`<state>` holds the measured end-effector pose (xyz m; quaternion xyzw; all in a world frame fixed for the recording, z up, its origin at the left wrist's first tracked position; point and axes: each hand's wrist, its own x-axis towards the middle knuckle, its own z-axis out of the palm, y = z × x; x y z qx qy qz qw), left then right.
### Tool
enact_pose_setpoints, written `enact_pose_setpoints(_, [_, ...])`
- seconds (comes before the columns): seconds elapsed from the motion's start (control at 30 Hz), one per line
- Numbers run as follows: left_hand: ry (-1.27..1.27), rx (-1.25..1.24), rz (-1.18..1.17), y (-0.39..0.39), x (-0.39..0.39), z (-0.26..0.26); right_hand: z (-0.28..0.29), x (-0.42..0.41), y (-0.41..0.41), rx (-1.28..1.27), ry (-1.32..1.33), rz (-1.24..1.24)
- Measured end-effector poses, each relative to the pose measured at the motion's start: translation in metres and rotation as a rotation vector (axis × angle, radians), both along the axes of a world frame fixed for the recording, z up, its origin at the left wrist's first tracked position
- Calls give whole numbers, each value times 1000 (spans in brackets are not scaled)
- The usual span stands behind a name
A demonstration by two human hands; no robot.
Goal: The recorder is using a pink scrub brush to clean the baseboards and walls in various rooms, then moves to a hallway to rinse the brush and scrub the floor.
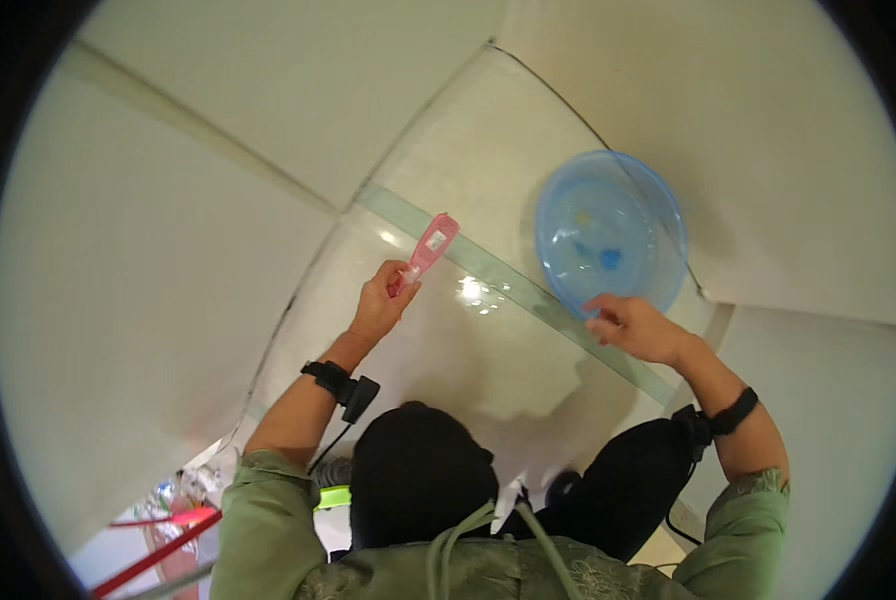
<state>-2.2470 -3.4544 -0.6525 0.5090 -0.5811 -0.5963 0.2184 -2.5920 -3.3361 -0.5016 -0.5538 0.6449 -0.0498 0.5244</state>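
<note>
My left hand [388,294] grips the narrow end of a pink plastic item [434,241], which looks like a brush or comb with a handle. A white label with print is stuck on its broad end, which points away from me. Over the near rim of a translucent blue plastic basin [549,255] is my right hand [632,326], its fingers bent and apart with nothing seen in them. Whether it touches the rim is hard to tell. Small blue and yellow patches [610,259] show at the basin's bottom; I cannot tell what they are.
The basin stands on a glossy pale tile floor [448,165], crossed by a grey-green strip [508,274]. White walls or panels [193,225] rise at left and right. Behind my left arm are red bars [159,551] and shiny wrapped items [182,491]. Straps with black devices circle both forearms.
</note>
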Motion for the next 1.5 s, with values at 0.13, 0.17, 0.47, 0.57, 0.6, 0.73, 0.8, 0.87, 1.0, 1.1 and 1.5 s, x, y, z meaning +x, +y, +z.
enact_pose_setpoints(0.13, [18, -244, -349, -8, -49, 35, -1, -21, 51, 261, 88, -27])
enact_pose_setpoints(0.17, [16, -290, -448, -2, -61, 55, 0, -27, 69, 358, 149, -44])
enact_pose_setpoints(0.47, [-466, -746, -1015, 11, -120, 142, 88, 15, 176, 258, 52, -194])
enact_pose_setpoints(0.57, [-627, -745, -913, -1, -137, 141, 73, 17, 212, 297, -6, -357])
enact_pose_setpoints(0.6, [-700, -668, -811, -13, -133, 128, 67, 24, 217, 195, -101, -441])
enact_pose_setpoints(0.73, [-706, -694, -787, 30, -139, 94, 48, 42, 251, 33, -383, -686])
enact_pose_setpoints(0.8, [-695, -676, -828, 44, -141, 99, 49, 43, 265, 29, -417, -720])
enact_pose_setpoints(0.87, [-693, -661, -844, 41, -143, 106, 47, 40, 274, 16, -454, -731])
enact_pose_setpoints(1.0, [-206, 60, -651, 8, -140, 134, 33, 35, 280, -93, -560, -799])
enact_pose_setpoints(1.1, [193, 717, -515, 23, -145, 186, 19, 28, 286, -89, -614, -817])
enact_pose_setpoints(1.5, [365, 964, -629, 12, -126, 234, -1, 41, 273, -258, -775, -869])
